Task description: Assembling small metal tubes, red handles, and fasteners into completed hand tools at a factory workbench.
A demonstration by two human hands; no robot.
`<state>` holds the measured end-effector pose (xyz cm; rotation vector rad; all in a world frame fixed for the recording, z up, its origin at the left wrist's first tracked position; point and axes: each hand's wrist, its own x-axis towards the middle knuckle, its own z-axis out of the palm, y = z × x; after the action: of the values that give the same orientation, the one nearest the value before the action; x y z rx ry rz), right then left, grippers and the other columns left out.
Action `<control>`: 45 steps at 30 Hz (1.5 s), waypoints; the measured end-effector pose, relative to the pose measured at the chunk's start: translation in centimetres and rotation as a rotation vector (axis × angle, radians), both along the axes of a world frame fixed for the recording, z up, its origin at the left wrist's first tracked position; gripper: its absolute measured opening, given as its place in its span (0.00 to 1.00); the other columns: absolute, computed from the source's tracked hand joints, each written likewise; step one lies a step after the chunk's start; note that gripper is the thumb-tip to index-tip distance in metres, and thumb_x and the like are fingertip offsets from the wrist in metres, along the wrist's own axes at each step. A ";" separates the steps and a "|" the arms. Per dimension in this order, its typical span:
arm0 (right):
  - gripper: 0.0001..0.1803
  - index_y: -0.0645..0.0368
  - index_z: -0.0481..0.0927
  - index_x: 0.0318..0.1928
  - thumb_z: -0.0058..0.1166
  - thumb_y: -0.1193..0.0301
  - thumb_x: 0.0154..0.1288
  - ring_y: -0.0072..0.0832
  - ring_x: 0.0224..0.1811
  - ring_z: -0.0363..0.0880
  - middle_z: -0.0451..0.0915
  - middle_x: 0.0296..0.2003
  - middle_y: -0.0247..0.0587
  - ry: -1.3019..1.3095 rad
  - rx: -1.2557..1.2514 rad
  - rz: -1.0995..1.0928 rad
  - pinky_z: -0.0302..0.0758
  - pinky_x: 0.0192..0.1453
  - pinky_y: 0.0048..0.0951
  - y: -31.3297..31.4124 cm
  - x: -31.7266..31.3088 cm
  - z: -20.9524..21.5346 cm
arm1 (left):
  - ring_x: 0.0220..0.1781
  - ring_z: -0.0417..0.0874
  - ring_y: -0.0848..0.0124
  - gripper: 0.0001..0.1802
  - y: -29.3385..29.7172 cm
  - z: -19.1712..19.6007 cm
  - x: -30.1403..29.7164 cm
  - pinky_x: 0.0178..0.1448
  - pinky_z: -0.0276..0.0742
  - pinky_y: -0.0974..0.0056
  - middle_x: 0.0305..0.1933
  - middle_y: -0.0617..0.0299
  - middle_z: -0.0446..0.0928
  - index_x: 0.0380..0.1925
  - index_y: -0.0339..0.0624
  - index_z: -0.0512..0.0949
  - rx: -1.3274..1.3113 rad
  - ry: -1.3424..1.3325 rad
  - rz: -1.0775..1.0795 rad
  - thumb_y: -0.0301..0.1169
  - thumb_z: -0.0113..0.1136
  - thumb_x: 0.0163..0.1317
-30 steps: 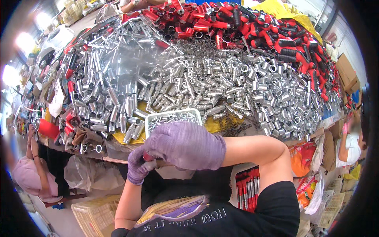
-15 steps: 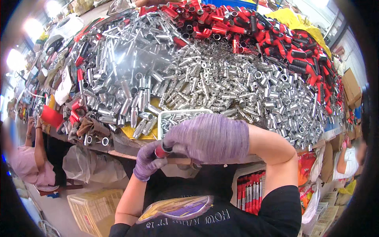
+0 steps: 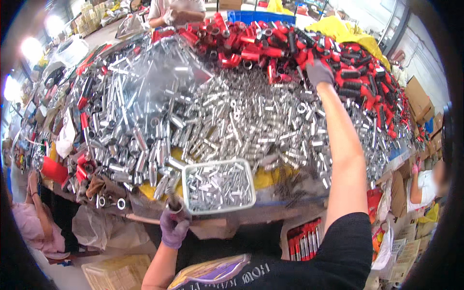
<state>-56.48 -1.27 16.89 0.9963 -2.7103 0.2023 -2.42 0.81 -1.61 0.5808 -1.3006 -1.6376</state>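
Near the table's front edge, my left hand point(image 3: 175, 227), in a purple knit glove, is closed around a short metal tube point(image 3: 174, 205) that points up and is blurred. Just right of it stands a white plastic tray point(image 3: 220, 210) full of small silver pins point(image 3: 217, 186). My right arm is stretched far across the table. My gloved right hand point(image 3: 320, 73) is at the inner edge of a pile of red-and-black handles point(image 3: 360, 75), against a red part point(image 3: 305, 59). Its fingers are smeared and partly hidden, so any grip is unclear.
Silver sleeves and fittings point(image 3: 241, 116) cover the middle. Red tubes point(image 3: 241, 46) are heaped at the back before a blue bin point(image 3: 261, 18). A clear plastic sheet point(image 3: 162, 67) lies left. A crate of red-and-silver tools point(image 3: 303, 241) stands below. Other people are left, right and behind the table.
My right hand has left my left hand and reached forward right to the red-and-black handles. My left hand has dropped lower, still holding its piece. The tray is now fully visible.
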 end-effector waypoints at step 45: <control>0.23 0.53 0.76 0.43 0.68 0.65 0.46 0.43 0.40 0.79 0.80 0.36 0.41 0.039 0.288 1.499 0.75 0.45 0.41 7.3 33.7 5.7 | 0.34 0.81 0.68 0.26 -5.7 3.1 0.8 0.41 0.75 0.64 0.33 0.56 0.80 0.46 0.42 0.77 -0.587 -0.475 -0.376 0.40 0.71 0.48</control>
<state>-22.81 6.07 22.60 2.7867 -1.3904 0.0203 -1.64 -4.85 1.46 0.3810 -2.2453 -1.3299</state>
